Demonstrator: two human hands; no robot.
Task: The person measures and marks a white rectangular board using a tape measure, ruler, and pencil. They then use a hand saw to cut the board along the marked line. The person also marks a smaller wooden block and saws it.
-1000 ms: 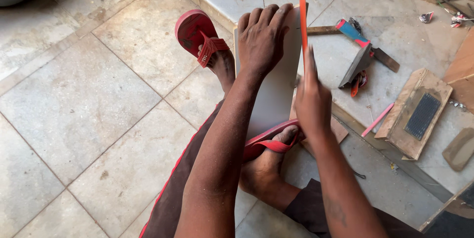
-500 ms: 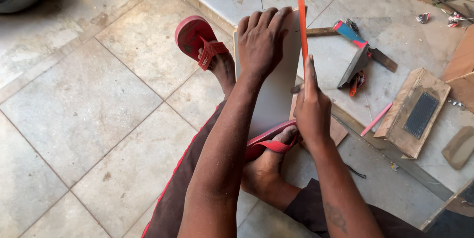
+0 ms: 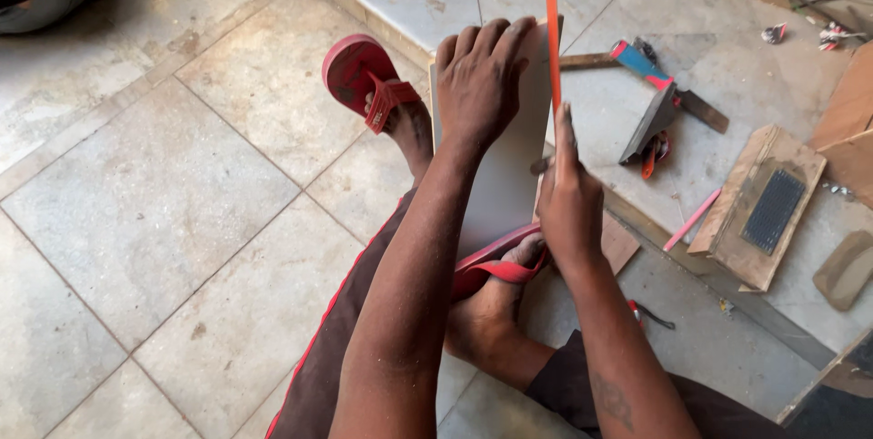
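A pale grey board (image 3: pixel 502 175) stands tilted on the floor, its lower end pinned under my foot in a red sandal (image 3: pixel 496 262). My left hand (image 3: pixel 479 80) is clamped over the board's top edge, fingers curled across it. My right hand (image 3: pixel 568 202) grips a thin orange saw blade (image 3: pixel 551 39) that stands upright along the board's right edge, index finger laid along it. My other foot in a red sandal (image 3: pixel 364 80) rests to the left.
On the raised grey slab to the right lie a hammer (image 3: pixel 627 59), a dark hand tool (image 3: pixel 655 125), a pink pencil (image 3: pixel 691 219), a wooden block with a black pad (image 3: pixel 759 207), wood offcuts and wires. Tiled floor spreads to the left.
The orange blade has shifted slightly along the board's right edge with my right hand. My left hand stays on the board's top.
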